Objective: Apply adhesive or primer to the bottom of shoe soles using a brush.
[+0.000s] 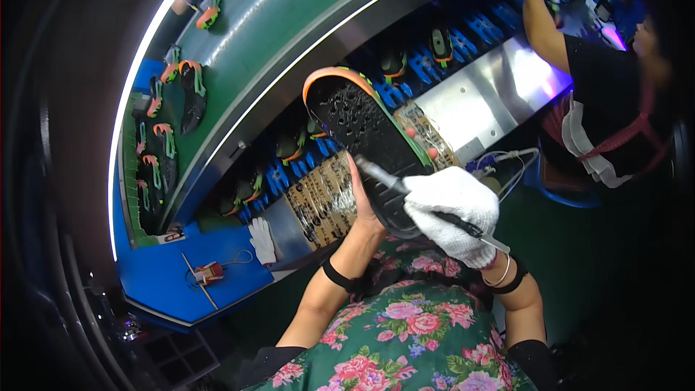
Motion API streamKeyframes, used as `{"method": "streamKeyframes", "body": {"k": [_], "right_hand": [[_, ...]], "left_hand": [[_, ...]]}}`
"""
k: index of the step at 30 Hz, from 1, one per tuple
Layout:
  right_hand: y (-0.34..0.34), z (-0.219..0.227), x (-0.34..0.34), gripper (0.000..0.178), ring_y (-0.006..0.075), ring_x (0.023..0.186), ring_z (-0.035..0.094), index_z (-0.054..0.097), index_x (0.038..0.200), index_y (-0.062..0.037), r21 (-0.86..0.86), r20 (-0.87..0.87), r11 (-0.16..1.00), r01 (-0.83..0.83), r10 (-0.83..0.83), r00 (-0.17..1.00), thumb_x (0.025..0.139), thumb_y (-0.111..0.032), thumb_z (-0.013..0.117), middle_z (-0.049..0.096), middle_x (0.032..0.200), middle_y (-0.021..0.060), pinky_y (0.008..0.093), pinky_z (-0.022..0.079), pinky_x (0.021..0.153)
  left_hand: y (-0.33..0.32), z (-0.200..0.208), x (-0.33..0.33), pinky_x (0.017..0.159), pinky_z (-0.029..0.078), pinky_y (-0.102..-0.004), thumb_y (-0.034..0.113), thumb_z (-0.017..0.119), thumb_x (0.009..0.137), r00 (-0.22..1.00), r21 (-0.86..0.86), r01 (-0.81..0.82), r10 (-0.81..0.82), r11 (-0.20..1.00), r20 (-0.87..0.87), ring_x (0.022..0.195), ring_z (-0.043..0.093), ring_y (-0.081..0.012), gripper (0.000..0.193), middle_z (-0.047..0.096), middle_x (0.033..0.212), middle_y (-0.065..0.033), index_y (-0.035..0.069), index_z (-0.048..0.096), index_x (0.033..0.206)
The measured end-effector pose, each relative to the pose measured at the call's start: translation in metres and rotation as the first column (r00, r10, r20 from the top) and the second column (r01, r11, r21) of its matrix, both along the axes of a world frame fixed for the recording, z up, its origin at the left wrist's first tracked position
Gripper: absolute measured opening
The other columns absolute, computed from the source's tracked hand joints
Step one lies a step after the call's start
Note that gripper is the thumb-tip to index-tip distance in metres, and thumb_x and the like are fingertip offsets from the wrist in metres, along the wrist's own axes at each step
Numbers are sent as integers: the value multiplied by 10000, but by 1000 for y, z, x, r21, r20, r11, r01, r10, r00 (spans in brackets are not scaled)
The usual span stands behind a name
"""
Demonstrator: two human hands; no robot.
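A black shoe sole (360, 119) with an orange and green rim is held up in front of me, tilted, its inner face toward me. Its far end looks wet and glossy, with small pits. My bare left hand (364, 203) grips it from beneath and along the left side; fingertips show past the right edge. In a white knit glove, my right hand (455, 213) is closed around the dark handle of a brush (378, 174). The pale brush tip lies over the middle of the sole; whether it touches is unclear.
Beyond the sole runs a green conveyor (289, 11) carrying several soles. Blue racks (423, 65) with shoe parts line the bench. A blue board (166, 275) bears a small red item (208, 273), near a white glove (262, 240). A co-worker (608, 65) sits at right.
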State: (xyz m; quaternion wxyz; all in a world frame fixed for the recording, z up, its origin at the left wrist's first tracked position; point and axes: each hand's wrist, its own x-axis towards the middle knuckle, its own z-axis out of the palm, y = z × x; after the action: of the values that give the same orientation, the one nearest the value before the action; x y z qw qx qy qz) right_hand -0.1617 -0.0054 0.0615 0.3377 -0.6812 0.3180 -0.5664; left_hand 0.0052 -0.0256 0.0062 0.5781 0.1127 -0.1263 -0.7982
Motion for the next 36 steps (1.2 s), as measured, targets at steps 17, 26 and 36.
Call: {"method": "streamKeyframes", "body": {"k": [17, 26, 36], "right_hand": [[51, -11, -12, 234, 269, 868, 745, 785, 987, -52, -53, -34, 994, -95, 94, 995, 764, -6, 841, 780, 995, 138, 378, 584, 760], [71, -21, -21, 246, 256, 883, 744, 791, 1039, -64, 9, 64, 987, -161, 160, 985, 799, -17, 815, 782, 1027, 101, 363, 591, 776], [64, -12, -19, 221, 270, 834, 737, 801, 948, -71, 71, 2, 977, -203, 203, 979, 742, -12, 856, 785, 1000, 120, 357, 579, 735]], "left_hand": [[9, -7, -3, 957, 549, -673, 757, 506, 948, 995, 57, 51, -46, 997, -89, 1295, 576, -445, 894, 585, 1422, -180, 114, 401, 1561], [19, 5, -11, 946, 553, -667, 790, 457, 947, 985, 100, 40, -23, 994, -171, 1226, 617, -478, 907, 624, 1373, -215, 100, 450, 1536], [13, 8, 14, 954, 587, -626, 831, 541, 877, 985, 77, 174, -173, 982, -21, 1299, 545, -526, 1077, 373, 1606, -194, 82, 303, 1613]]}}
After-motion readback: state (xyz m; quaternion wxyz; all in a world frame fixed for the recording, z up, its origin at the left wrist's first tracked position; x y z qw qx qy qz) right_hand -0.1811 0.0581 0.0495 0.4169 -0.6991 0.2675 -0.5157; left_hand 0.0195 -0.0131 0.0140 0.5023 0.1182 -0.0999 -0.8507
